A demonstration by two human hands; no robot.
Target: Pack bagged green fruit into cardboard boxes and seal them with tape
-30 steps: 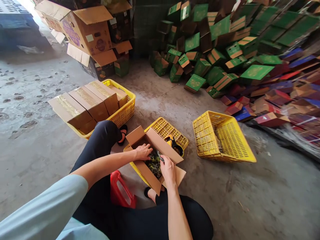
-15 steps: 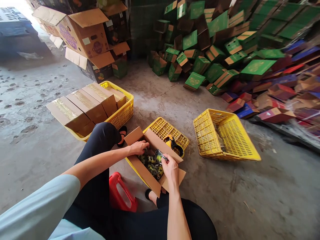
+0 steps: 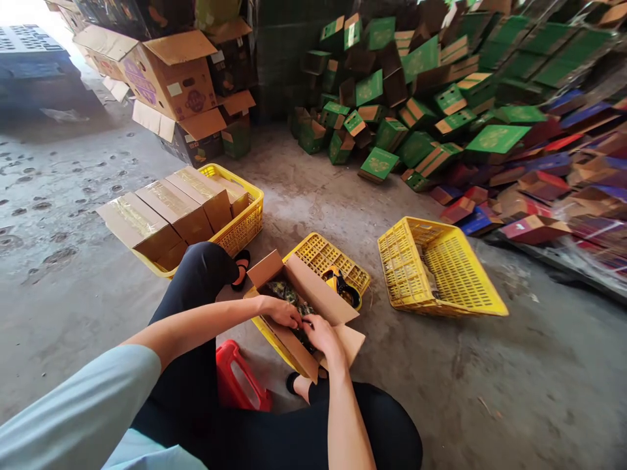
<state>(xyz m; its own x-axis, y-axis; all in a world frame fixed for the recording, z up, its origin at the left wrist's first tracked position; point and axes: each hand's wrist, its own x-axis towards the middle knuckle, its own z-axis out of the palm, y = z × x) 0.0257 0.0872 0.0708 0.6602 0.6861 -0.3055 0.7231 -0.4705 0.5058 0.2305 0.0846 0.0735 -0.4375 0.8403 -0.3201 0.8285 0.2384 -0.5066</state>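
Note:
An open cardboard box (image 3: pixel 321 290), its flaps spread outward, rests on an upturned yellow crate (image 3: pixel 321 251) in front of my knees. Inside lies a plastic bag (image 3: pixel 285 292) with greenish contents; their kind is too small to tell. My left hand (image 3: pixel 281 312) reaches over the box's near wall, fingers pinched on the bag. Close against it, my right hand (image 3: pixel 321 334) also pinches the bag, near the box's right end. A yellow-and-black tape dispenser (image 3: pixel 340 286) lies on the crate just beyond the box.
Taped cartons (image 3: pixel 169 205) fill a yellow crate (image 3: pixel 245 225) at the left. Another yellow crate (image 3: pixel 441 267) lies at the right. A red plastic stool (image 3: pixel 240 378) is below me. Green boxes (image 3: pixel 379 163) are heaped behind, beside large stacked cartons (image 3: pixel 171 85).
Both hands have come together over the middle of the box, the left moving right and down. The bag's plastic now covers the greenish contents. The view has shifted slightly.

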